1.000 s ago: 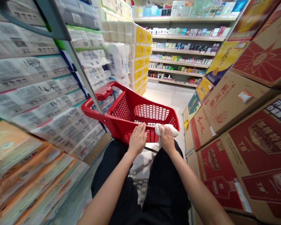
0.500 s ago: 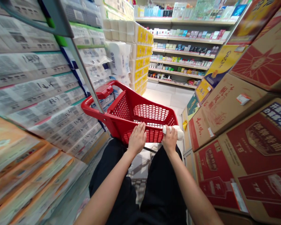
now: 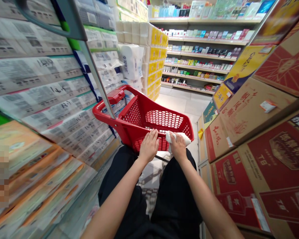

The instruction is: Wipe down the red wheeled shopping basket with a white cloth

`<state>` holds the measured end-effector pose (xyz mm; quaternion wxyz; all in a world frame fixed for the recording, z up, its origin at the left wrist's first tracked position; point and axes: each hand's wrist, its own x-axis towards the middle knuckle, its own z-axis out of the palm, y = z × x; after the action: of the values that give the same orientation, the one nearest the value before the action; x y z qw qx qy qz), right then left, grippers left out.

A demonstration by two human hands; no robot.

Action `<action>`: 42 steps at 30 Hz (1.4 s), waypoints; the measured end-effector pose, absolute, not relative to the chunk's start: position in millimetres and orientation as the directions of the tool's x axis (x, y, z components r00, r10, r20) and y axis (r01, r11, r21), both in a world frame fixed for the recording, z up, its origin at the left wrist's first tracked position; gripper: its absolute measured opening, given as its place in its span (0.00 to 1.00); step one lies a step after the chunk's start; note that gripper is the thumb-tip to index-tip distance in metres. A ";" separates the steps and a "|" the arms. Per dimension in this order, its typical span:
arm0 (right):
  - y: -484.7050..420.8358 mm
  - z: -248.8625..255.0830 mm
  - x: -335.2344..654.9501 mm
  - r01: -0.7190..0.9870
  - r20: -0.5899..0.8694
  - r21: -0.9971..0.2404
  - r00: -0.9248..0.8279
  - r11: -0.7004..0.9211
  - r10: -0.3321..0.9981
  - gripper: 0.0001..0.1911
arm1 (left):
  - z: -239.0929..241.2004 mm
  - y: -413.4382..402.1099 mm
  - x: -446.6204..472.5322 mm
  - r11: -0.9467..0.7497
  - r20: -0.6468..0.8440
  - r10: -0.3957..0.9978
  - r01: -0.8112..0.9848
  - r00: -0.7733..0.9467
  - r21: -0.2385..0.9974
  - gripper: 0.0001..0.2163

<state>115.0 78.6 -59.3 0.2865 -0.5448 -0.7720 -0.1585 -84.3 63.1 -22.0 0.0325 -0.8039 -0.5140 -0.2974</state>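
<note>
Cardboard boxes stand opposite stacked tissue packs.

Red basket: moulded plastic, perforated, smooth, mild gloss. White cloth: soft, matt, crumpled. Boxes: matt brown cardboard, printed red panels. Stacked packs: glossy plastic film. Upright post: smooth grey metal. Floor tiles: pale, slight sheen. Trousers: black matt fabric.

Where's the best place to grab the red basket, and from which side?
Its near rim, from above on the person's side: that straight top edge faces the body, with the left hand on it and the right hand holding a white cloth there.
</note>
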 end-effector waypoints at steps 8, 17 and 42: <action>74.0 -77.9 200.5 0.912 0.668 -0.200 -0.141 0.359 0.731 0.23 | -22.8 62.7 -83.7 -0.459 0.518 0.809 0.849 0.279 0.261 0.23; 80.1 -59.4 102.3 0.961 0.696 -0.183 -0.021 0.205 0.718 0.25 | -26.6 64.3 -82.6 -0.473 0.542 0.794 0.839 0.274 0.269 0.24; 82.8 -62.7 162.4 0.910 0.678 -0.380 0.153 0.165 0.719 0.22 | -27.6 65.7 -84.4 -0.481 0.547 0.785 0.842 0.292 0.242 0.23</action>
<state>162.4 82.8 -62.7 0.4149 -0.6358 -0.6406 -0.1152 -84.4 65.7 -27.6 0.0462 -0.8023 -0.5071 -0.3115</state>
